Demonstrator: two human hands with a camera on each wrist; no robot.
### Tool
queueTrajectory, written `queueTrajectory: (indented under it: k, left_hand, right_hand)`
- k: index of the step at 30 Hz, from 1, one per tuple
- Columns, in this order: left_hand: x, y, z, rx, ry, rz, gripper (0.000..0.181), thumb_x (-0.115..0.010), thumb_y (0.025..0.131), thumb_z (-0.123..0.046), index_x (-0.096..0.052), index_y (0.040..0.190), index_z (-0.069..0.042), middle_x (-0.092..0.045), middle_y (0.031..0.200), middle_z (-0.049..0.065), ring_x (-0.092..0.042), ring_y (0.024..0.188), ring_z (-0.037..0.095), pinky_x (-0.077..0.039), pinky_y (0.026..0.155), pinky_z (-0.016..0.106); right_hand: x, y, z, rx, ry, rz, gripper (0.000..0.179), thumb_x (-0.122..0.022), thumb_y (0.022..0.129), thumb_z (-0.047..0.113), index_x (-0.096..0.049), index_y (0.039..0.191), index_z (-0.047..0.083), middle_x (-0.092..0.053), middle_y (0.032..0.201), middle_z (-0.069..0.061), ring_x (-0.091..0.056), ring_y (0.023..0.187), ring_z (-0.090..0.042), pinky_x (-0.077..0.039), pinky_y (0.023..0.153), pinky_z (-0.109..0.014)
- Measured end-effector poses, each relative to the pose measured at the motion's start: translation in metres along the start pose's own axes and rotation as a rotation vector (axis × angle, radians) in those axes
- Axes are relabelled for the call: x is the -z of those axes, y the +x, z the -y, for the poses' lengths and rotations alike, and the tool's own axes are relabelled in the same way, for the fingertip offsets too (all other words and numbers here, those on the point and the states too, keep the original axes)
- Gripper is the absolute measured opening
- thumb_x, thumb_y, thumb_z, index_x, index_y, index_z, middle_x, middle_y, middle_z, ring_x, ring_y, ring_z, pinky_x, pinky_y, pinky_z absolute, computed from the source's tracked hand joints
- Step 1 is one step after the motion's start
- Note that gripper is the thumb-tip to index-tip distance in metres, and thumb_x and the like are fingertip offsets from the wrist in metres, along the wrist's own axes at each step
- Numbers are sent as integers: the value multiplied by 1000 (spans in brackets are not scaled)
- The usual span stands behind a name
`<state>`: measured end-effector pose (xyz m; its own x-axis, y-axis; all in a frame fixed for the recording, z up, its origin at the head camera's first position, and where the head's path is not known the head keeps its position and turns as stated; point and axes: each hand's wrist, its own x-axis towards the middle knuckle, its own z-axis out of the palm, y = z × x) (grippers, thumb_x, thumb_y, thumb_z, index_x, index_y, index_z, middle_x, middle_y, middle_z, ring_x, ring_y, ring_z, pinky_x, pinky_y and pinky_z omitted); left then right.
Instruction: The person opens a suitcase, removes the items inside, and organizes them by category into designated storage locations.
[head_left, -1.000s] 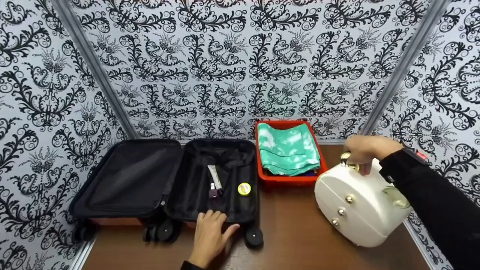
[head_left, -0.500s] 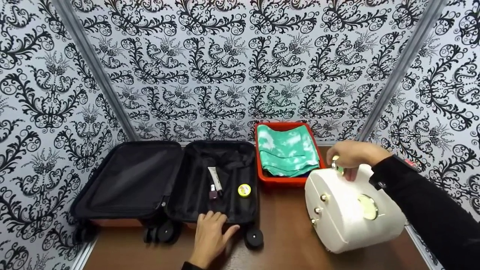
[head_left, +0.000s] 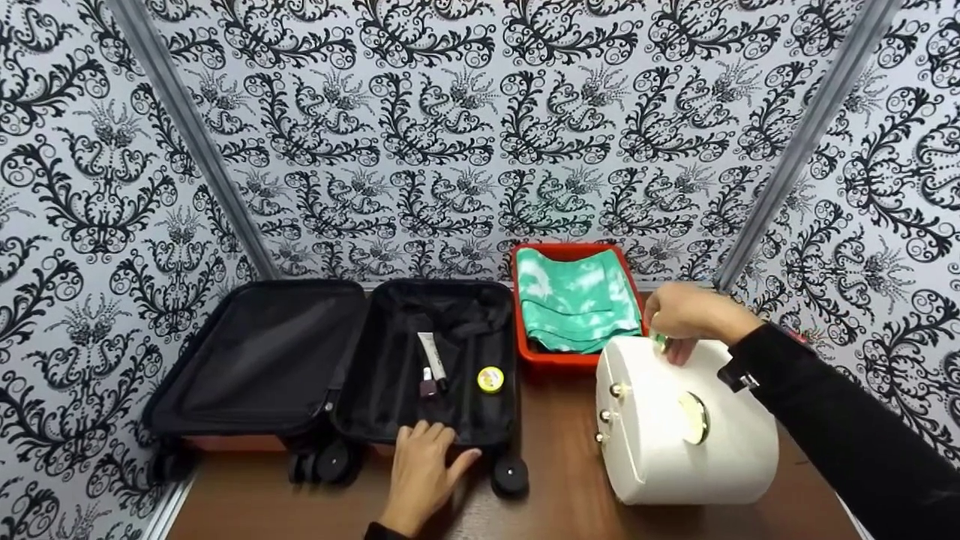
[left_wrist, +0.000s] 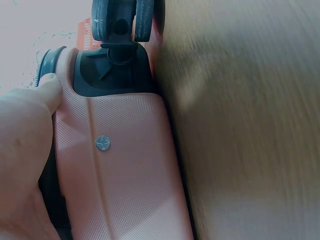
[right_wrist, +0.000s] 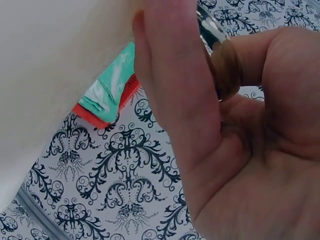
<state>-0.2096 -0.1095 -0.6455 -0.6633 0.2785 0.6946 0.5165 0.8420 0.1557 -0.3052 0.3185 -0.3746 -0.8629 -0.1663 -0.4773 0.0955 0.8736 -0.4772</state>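
Note:
By its ring-shaped metal handle (right_wrist: 217, 55), my right hand (head_left: 690, 315) grips a rounded white vanity case (head_left: 720, 465) with gold studs and a round gold-rimmed piece on its side. The case is tilted over the table. An open pink suitcase (left_wrist: 125, 170) with black lining lies at the left. My left hand (head_left: 421, 469) rests on the near rim of its right half, fingers over the edge and thumb spread aside. Inside that half lie a white tube (head_left: 430, 352), a dark purple nail polish bottle (head_left: 427, 386) and a yellow-rimmed round container (head_left: 490, 379).
Behind the vanity case a red basket (head_left: 570, 361) holds folded green-and-white cloth (head_left: 574, 300). Suitcase wheels (head_left: 511, 476) stick out at the near side. Patterned walls (head_left: 465, 150) enclose the brown table (head_left: 559, 450) at the back and sides.
My right hand has moved left with the vanity case, which has turned so its studs face farther left. My left hand and the suitcase have stayed in place.

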Motion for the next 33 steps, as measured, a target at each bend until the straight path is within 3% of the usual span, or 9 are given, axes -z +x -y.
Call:
queueTrajectory:
  k: [17,25,33]
  left_hand:
    - [0,0,-1,6,-7,-10,43,-95,81,-53,-71,83,-18,-62,76,-4,-53,75,19,-34,77,36]
    - [-1,-2,0,22,-18,8,43,-94,82,-53,-68,82,-19,-61,76,-5,-50,75,17,-32,77,35]
    - [-4,-4,2,27,-27,20,42,-93,84,-54,-69,85,-19,-63,78,-5,-52,76,18,-34,78,37]
  right_hand:
    - [-8,-2,6,26,86,-24,40,-48,102,-1,-60,137,-18,-76,95,-23,-78,67,-24,-68,67,-40]
    - [-12,5,8,45,89,-16,43,-52,108,12,-58,140,-18,-75,86,-19,-76,61,-20,-68,64,-40]
    - [-6,0,-12,67,35,48,42,-63,110,42,-71,118,2,-74,84,-8,-70,67,-18,-66,66,-37]
